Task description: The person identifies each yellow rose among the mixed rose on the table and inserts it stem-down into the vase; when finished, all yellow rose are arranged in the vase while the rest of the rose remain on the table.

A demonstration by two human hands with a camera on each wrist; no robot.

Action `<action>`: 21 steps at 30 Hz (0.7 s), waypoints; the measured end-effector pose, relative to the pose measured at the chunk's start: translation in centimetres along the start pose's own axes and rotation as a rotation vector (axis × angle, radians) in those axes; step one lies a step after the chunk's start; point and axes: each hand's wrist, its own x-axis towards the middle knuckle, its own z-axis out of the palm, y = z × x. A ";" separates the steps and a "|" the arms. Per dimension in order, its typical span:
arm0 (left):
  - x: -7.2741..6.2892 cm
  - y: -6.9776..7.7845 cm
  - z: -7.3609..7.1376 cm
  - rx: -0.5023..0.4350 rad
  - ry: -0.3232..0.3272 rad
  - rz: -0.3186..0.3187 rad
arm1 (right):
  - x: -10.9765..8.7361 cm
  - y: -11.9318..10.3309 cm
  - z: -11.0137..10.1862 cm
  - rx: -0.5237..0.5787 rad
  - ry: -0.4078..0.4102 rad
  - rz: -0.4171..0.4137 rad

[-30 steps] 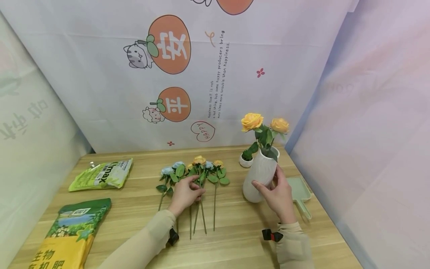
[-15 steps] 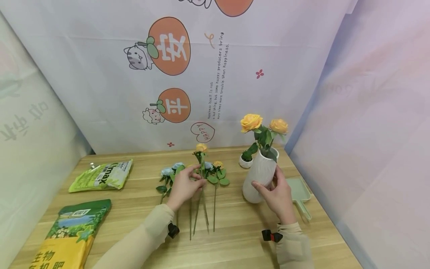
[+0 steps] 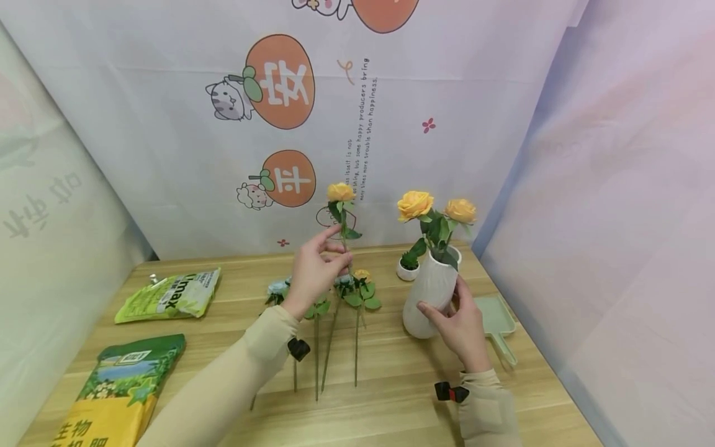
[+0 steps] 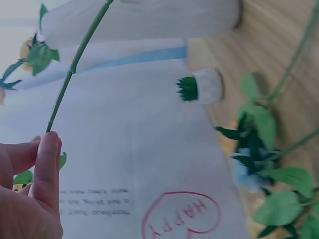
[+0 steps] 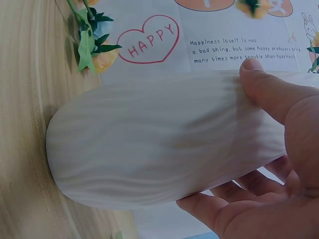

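Observation:
My left hand [image 3: 317,268] pinches the green stem of a yellow rose [image 3: 341,192], its bloom raised above the table. In the left wrist view the bare stem [image 4: 75,62] runs up from between thumb and fingers. My right hand [image 3: 465,323] grips a white ribbed vase [image 3: 429,295], tilted with its mouth leaning right. Two yellow roses [image 3: 416,205] stand in the vase. Thumb and fingers lie on opposite sides of the vase in the right wrist view. Below my left hand several blue and yellow roses [image 3: 362,276] lie on the table, partly hidden by the hand.
Behind the vase is a small potted succulent [image 3: 408,267]. A pale green dustpan [image 3: 496,316] lies right of my right hand. On the left are a light green bag [image 3: 170,297] and a green-and-yellow bag [image 3: 125,385]. Printed cloth [image 3: 357,143] hangs at the table's back edge.
My left hand has lifted one yellow rose up off the pile, from the tabletop to well above it. My right hand and the vase have stayed almost still.

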 end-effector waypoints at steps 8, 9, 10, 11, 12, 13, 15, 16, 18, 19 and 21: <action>2.5 4.6 2.1 -0.114 0.035 0.166 | 0.0 0.0 0.0 0.000 -0.001 0.003; 2.7 5.1 2.4 -0.123 0.041 0.186 | 0.0 0.0 0.0 0.000 -0.001 0.002; 3.0 5.5 2.7 -0.136 0.047 0.204 | 0.0 0.0 -0.1 -0.001 -0.002 0.003; 3.2 6.0 3.0 -0.149 0.052 0.220 | 0.0 0.1 -0.1 0.000 -0.003 0.003; 3.4 6.3 3.3 -0.162 0.055 0.233 | 0.0 0.1 -0.1 0.000 -0.003 0.005; 3.6 6.7 3.7 -0.175 0.059 0.245 | 0.0 0.1 0.0 0.000 -0.004 0.007; 3.9 7.4 4.3 -0.196 0.068 0.267 | 0.0 0.0 0.0 -0.001 -0.005 0.013; 4.0 7.8 4.6 -0.210 0.069 0.278 | 0.0 0.0 0.0 -0.002 -0.005 0.016; 4.0 8.4 5.2 -0.228 0.068 0.301 | 0.0 -0.1 0.0 -0.003 -0.006 0.020; 4.0 8.7 5.4 -0.239 0.069 0.315 | 0.0 -0.1 0.0 -0.005 -0.007 0.021; 4.0 9.3 5.8 -0.262 0.066 0.343 | 0.0 -0.1 0.0 -0.008 -0.007 0.019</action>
